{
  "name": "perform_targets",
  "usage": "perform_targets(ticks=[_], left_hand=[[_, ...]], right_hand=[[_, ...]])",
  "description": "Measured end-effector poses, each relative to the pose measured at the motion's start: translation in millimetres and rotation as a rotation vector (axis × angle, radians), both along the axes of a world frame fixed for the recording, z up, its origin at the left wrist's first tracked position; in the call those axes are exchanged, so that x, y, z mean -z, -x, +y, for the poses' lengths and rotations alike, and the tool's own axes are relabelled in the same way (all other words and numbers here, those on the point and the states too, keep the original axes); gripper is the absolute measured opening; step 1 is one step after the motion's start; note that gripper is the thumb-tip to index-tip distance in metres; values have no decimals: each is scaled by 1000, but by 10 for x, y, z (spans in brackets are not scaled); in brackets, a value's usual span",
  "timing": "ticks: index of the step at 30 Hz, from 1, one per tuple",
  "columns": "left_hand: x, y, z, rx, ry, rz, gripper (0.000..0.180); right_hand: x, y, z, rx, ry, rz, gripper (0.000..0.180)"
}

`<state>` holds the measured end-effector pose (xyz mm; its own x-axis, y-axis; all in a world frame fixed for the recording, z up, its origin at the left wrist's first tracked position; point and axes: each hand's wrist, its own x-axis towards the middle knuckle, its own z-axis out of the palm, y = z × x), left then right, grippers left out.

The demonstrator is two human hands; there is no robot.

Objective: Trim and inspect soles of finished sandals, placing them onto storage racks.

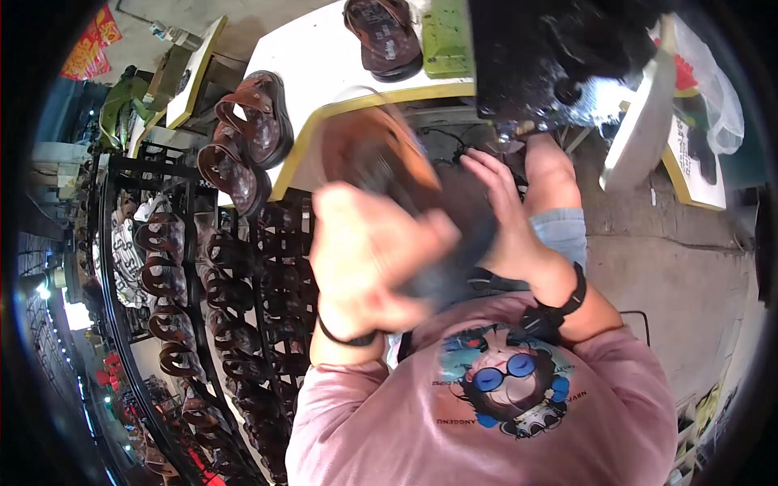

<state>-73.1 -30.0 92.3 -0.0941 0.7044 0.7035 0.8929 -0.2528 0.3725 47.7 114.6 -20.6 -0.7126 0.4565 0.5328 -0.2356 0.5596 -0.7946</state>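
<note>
A cluttered workshop with a bare concrete floor (648, 267) spreads below the head camera, and a white worktable with a yellow edge (324, 65) runs across the top.

Both hands meet in the middle on one brown sandal (377, 150), blurred by motion. The left hand (369, 259) wraps around its dark lower part from the near side, fingers closed on it, so the tan insole rises above and beyond the knuckles. The right hand (506, 219) lies against the sandal's right side with its fingers stretched out flat and spread; I cannot tell whether it grips or only steadies.

The sandal looks like smooth leather, its insole orange-tan and rounded at the toe. Each wrist carries a black band.

On the table's left corner sit two dark brown strapped sandals (247, 138), glossy and textured, and one more pair (385, 36) lies at the far edge beside a green block (446, 36). A black metal rack (174, 275) to the left holds many more sandals in rows, too crowded to count.
</note>
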Motion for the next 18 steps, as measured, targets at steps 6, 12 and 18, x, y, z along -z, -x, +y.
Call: perform_targets(ticks=[6, 12, 18], left_hand=[[100, -261, 166, 356, 263, -913, 64], [497, -777, 507, 216, 226, -1282, 34], [629, -1060, 825, 198, -52, -1560, 28]], right_hand=[[-277, -392, 232, -417, 186, -76, 72], [-636, -953, 554, 21, 227, -297, 71], [-478, -1506, 402, -100, -168, 117, 47]])
